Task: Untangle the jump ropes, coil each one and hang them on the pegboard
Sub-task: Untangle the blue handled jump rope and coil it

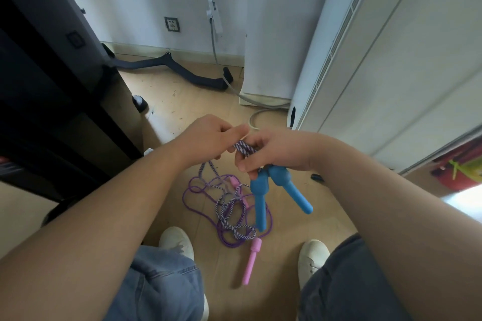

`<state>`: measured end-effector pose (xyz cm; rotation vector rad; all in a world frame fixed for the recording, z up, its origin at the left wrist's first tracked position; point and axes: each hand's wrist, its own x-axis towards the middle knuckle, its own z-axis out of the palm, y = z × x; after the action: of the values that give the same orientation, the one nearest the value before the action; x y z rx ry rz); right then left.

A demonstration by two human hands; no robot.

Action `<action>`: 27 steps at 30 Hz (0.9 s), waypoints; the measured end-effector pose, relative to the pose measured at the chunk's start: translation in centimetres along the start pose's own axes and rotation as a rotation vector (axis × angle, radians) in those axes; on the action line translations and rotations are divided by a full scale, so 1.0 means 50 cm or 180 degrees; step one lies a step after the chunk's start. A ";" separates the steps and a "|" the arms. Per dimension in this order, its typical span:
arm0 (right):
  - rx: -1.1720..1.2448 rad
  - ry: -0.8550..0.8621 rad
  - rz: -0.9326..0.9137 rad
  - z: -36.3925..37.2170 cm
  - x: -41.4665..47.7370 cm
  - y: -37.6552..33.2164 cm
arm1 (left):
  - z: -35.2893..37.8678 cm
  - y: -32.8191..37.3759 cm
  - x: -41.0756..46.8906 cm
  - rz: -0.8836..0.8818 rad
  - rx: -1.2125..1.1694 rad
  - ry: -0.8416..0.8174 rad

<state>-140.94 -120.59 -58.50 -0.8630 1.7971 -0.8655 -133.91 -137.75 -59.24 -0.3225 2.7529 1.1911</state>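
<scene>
floor (182,101): purple-and-braided tangle (236,229) lies between the shoes (177,240) | right hand (281,151) grips braided rope (243,148) above dangling blue handles (260,198) | left hand (208,138) pinches same rope | likely best: draw loops out slowly, no yanking, lest knots tighten

Curled left hand (208,138), curled right hand (276,152)

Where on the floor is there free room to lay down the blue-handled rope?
Bare floor lies between the black cabinet and the grey cable. A smaller patch lies right of the blue handles. Crowded: the purple rope tangle and pink handle between the shoes.
</scene>
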 end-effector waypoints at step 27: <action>0.0567 0.0993 0.0425 0.054 0.004 0.024 | -0.055 0.020 -0.020 -0.1069 -0.4378 0.0065</action>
<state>-138.74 -120.67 -60.46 -0.5079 1.9820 -1.0999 -133.26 -138.96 -56.46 -0.8148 1.3148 2.6602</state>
